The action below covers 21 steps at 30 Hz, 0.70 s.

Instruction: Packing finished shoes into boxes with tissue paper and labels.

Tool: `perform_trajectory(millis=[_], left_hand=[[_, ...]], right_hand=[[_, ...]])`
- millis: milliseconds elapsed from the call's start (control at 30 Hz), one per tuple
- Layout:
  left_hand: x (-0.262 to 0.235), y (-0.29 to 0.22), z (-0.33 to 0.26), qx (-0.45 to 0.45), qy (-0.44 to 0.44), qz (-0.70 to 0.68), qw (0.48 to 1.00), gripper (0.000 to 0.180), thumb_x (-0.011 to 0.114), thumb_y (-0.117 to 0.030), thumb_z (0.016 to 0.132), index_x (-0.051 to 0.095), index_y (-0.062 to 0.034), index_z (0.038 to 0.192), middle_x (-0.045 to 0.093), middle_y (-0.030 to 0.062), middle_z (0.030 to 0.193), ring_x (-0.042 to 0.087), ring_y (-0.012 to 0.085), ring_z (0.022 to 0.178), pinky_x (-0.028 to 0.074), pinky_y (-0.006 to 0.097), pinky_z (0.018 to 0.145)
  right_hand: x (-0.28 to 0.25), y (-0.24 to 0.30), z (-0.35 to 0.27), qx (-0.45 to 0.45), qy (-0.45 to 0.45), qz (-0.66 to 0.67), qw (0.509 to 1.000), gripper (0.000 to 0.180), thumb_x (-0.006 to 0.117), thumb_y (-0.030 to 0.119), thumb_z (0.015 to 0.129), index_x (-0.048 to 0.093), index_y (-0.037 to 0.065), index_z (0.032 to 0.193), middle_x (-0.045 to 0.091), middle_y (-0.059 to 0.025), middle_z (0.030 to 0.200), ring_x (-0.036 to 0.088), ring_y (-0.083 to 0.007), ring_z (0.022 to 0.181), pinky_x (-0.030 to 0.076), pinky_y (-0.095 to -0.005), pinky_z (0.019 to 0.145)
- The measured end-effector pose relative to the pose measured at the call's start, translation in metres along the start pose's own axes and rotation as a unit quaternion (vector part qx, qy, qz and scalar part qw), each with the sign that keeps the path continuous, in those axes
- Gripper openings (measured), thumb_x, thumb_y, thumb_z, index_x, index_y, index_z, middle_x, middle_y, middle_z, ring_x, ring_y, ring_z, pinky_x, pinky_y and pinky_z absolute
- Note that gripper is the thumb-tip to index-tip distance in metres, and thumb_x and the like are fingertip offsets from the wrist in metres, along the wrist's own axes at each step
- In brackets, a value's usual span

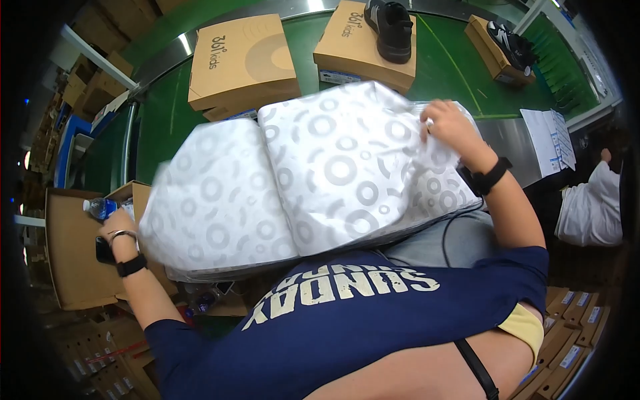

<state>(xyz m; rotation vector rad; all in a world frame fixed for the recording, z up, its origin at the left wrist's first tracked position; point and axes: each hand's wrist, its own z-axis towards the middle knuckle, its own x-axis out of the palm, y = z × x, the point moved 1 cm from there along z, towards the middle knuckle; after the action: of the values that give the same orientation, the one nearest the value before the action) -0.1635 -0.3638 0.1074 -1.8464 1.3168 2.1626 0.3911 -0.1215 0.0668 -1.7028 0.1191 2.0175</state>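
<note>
A stack of white tissue paper (pixel 227 200) printed with grey rings lies in front of me, with a fold line down its middle. My right hand (pixel 452 127) pinches the far right part of the top sheet, which is lifted and crumpled there. More patterned paper shows beneath it. My left hand (pixel 120 230) is by the stack's left edge, over an open cardboard box (pixel 73 247). Its fingers are curled, and what they hold, if anything, is hidden. Just beyond them is a clear bottle with a blue label (pixel 100 208).
Two closed brown shoeboxes (pixel 243 60) (pixel 363 67) stand on the green conveyor belt beyond the paper. A black shoe (pixel 392 32) rests on the right one. Farther right are another shoebox (pixel 490 50) with black shoes and some printed sheets (pixel 548 141). Someone in white (pixel 590 210) is at the right.
</note>
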Motion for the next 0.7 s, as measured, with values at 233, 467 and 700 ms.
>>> perform_trajectory(millis=[233, 467, 700], left_hand=[[-0.118, -0.133, -0.088, 0.514, -0.176, -0.42, 0.727, 0.05, 0.067, -0.021, 0.069, 0.051, -0.0071, 0.114, 0.054, 0.015, 0.11, 0.051, 0.0287, 0.101, 0.039, 0.037, 0.087], [-0.097, -0.261, -0.144, 0.586, -0.122, -0.192, 0.778, 0.072, 0.06, -0.057, 0.062, 0.043, -0.0263, 0.126, 0.026, 0.019, 0.137, 0.019, 0.0471, 0.124, 0.011, 0.065, 0.095], [-0.102, -0.277, -0.152, 0.608, -0.094, -0.193, 0.764, 0.072, 0.061, -0.056, 0.059, 0.046, -0.0278, 0.123, 0.027, 0.0185, 0.137, 0.014, 0.0459, 0.126, 0.002, 0.067, 0.094]], right_hand=[[0.045, 0.027, -0.013, -0.004, 0.145, 0.042, 0.989, 0.008, 0.057, 0.014, 0.066, 0.064, 0.012, 0.063, 0.055, 0.0, 0.079, 0.051, -0.0162, 0.084, 0.038, -0.0291, 0.075], [0.047, 0.014, 0.024, 0.102, 0.355, 0.167, 0.914, 0.017, 0.055, 0.01, 0.068, 0.067, 0.013, 0.079, 0.063, -0.0075, 0.084, 0.06, -0.0248, 0.079, 0.045, -0.0344, 0.07], [0.102, -0.128, 0.098, 0.435, -0.296, 0.176, 0.832, 0.04, 0.072, 0.016, 0.065, 0.057, 0.0, 0.099, 0.053, -0.0193, 0.107, 0.056, -0.0262, 0.091, 0.044, -0.0334, 0.079]])
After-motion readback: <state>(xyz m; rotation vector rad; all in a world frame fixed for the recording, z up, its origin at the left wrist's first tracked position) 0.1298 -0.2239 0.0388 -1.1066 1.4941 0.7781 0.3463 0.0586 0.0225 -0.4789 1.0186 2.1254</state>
